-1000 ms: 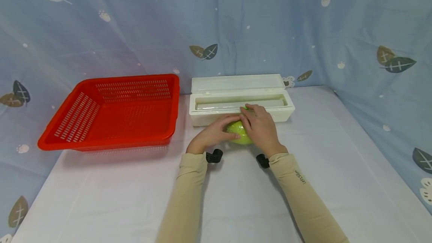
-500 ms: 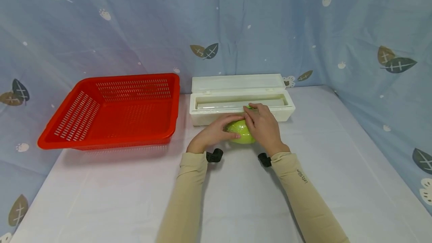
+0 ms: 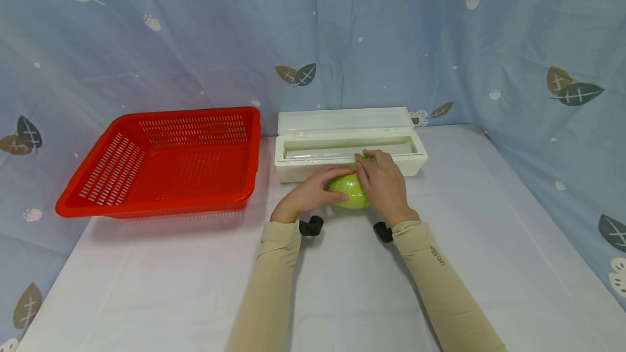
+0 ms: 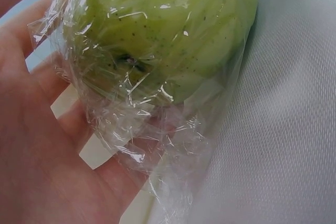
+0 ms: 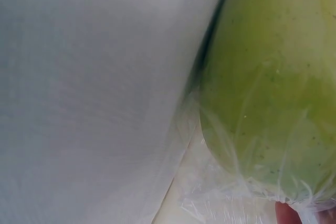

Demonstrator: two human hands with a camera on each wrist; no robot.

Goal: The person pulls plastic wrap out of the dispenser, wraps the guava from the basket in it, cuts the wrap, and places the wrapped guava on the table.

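Observation:
A yellow-green, dark-specked fruit sits on the table in front of a white cling film box. Clear, crinkled cling film covers it. My left hand holds the fruit's left end, thumb near and fingers round the far side. Against its right end, my right hand has curled fingers at the gathered film; one fingertip shows below the fruit in the right wrist view. A small bright green piece peeks out by the right fingertips at the box's front edge, mostly hidden.
The box's lid stands raised at the back, and a white roll lies inside. To the left is a red slotted basket. A white cloth covers the table; a blue leaf-patterned curtain hangs behind.
My right hand has shifted slightly rightward over the last second, uncovering more of the fruit's right side. The left hand, box and basket have stayed put.

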